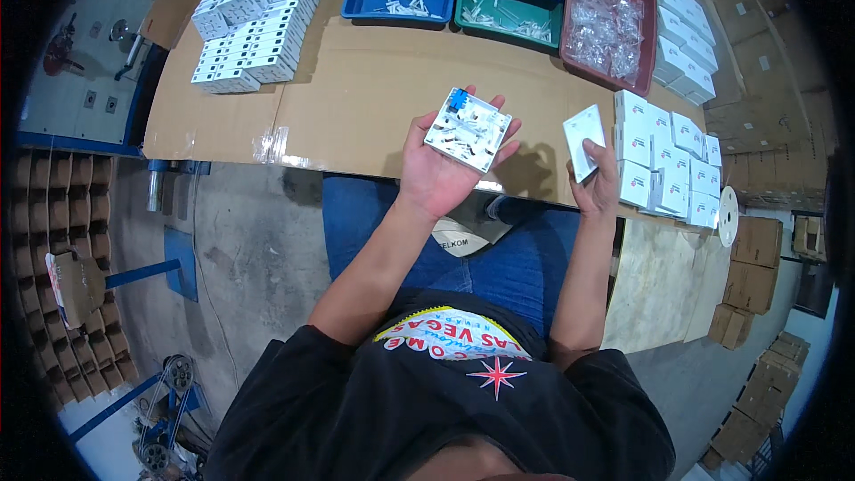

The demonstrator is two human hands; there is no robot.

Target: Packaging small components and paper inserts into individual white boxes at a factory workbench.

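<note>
My left hand (436, 174) is palm up over the table's front edge and holds a square white socket base (468, 129), inner side up, with a small blue part at its far corner. My right hand (598, 185) grips a flat white cover plate (583, 141), tilted on edge, just left of a cluster of small white boxes (670, 160). The two hands are about a hand's width apart.
The table is covered in brown cardboard (374, 80). White parts are stacked in rows at the far left (258, 18). Blue, green and red trays (508, 9) of small parts line the back, beside a red tray of clear bags (606, 22). Cardboard cartons (753, 245) stand on the right.
</note>
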